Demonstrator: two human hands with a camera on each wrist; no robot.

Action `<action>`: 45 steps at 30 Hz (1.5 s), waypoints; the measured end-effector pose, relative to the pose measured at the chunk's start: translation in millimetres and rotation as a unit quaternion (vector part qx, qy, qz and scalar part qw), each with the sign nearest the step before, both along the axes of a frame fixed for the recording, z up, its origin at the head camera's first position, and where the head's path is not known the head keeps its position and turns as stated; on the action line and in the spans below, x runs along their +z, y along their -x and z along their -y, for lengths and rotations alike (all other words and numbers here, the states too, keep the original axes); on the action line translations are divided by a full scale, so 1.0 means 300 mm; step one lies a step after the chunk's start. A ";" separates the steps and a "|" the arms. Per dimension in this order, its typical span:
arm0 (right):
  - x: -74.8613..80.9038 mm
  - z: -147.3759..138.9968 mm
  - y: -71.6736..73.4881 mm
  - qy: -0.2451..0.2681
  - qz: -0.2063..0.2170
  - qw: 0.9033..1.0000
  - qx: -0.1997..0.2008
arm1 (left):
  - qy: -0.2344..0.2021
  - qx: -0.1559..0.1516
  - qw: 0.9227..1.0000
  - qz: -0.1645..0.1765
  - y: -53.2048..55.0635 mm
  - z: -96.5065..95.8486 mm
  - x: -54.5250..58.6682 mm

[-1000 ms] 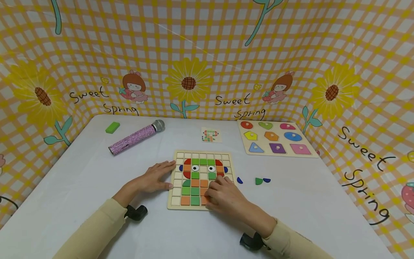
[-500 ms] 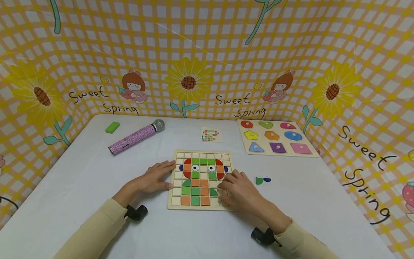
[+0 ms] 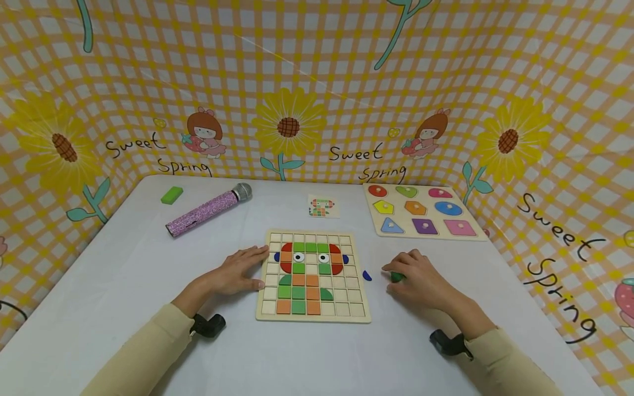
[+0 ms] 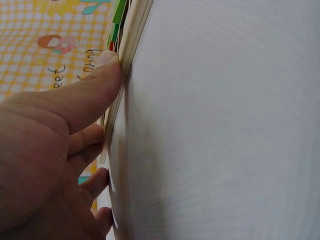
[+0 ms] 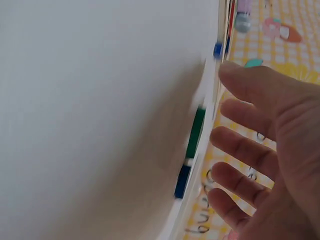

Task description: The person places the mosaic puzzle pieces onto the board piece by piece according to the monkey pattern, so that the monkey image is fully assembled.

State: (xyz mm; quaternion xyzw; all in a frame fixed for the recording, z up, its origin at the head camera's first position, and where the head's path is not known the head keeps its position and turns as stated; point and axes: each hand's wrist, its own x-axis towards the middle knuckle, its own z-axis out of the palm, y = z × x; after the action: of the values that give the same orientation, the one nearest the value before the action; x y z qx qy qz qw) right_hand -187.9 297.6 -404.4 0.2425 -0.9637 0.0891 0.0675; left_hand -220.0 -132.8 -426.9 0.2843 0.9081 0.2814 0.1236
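Note:
A wooden grid board (image 3: 342,310) lies in the middle of the table, with coloured tiles forming a picture. Against its left edge rests my left hand (image 3: 235,270), fingers extended, thumb touching the rim in the left wrist view. To the board's right, my right hand (image 3: 421,280) hovers over a green quarter-round tile (image 3: 398,277). In the right wrist view its fingers are spread and slightly bent, with that tile lying on the table beside them. A dark blue half-round tile (image 5: 182,181) lies close to the green one. Another blue tile (image 3: 367,275) sits between board and right hand.
Behind the board lies a small pattern card (image 3: 324,206). A knobbed shape puzzle (image 3: 426,212) is at the back right. A glittery pink microphone (image 3: 205,212) and a green block (image 3: 171,195) lie at the back left. Patterned cloth surrounds the table.
My right hand has left the board and moved right, over the loose green tile. A green quarter-round tile on the board's lower part is uncovered. My left hand has stayed put.

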 end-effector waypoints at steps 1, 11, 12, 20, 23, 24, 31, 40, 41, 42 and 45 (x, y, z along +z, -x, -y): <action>-0.001 -0.011 0.004 -0.002 0.006 1.000 -0.002 | -0.001 0.000 1.000 0.000 0.000 0.000 -0.001; -0.013 -0.064 0.020 -0.006 0.028 1.000 -0.007 | 0.001 0.000 1.000 0.000 0.005 0.001 -0.008; -0.013 -0.067 0.021 -0.009 0.031 0.999 -0.013 | 0.002 0.000 1.000 -0.001 0.005 0.001 -0.007; -0.009 -0.101 0.022 -0.016 0.041 0.998 -0.037 | -0.001 0.000 1.000 0.002 0.006 0.001 -0.008; -0.013 -0.113 0.023 -0.008 0.034 0.999 -0.034 | -0.002 0.001 1.000 0.002 0.005 0.001 -0.008; -0.014 -0.117 0.024 -0.005 0.032 0.999 -0.032 | -0.002 0.001 1.000 0.002 0.004 0.001 -0.007; -0.003 -0.107 0.017 0.010 0.019 1.000 -0.012 | 0.000 0.000 1.000 0.000 0.003 0.001 -0.004; 0.038 0.079 -0.020 0.029 0.025 0.999 0.032 | -0.002 0.001 1.000 0.003 0.005 0.004 -0.006; 0.040 0.106 -0.025 0.029 0.020 0.999 0.041 | -0.003 0.000 1.000 0.002 0.006 0.003 -0.007; 0.042 0.134 -0.029 0.031 0.015 0.998 0.052 | -0.003 -0.001 1.000 0.002 0.006 0.004 -0.007; 0.041 0.213 -0.042 0.031 -0.002 0.996 0.089 | -0.004 -0.001 1.000 0.003 0.006 0.003 -0.007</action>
State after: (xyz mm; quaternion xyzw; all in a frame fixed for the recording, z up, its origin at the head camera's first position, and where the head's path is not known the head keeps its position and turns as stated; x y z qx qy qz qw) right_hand -175.3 233.5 -392.0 0.3249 -0.9351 0.1239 0.0682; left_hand -221.8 -133.7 -429.0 0.2853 0.9063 0.2856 0.1252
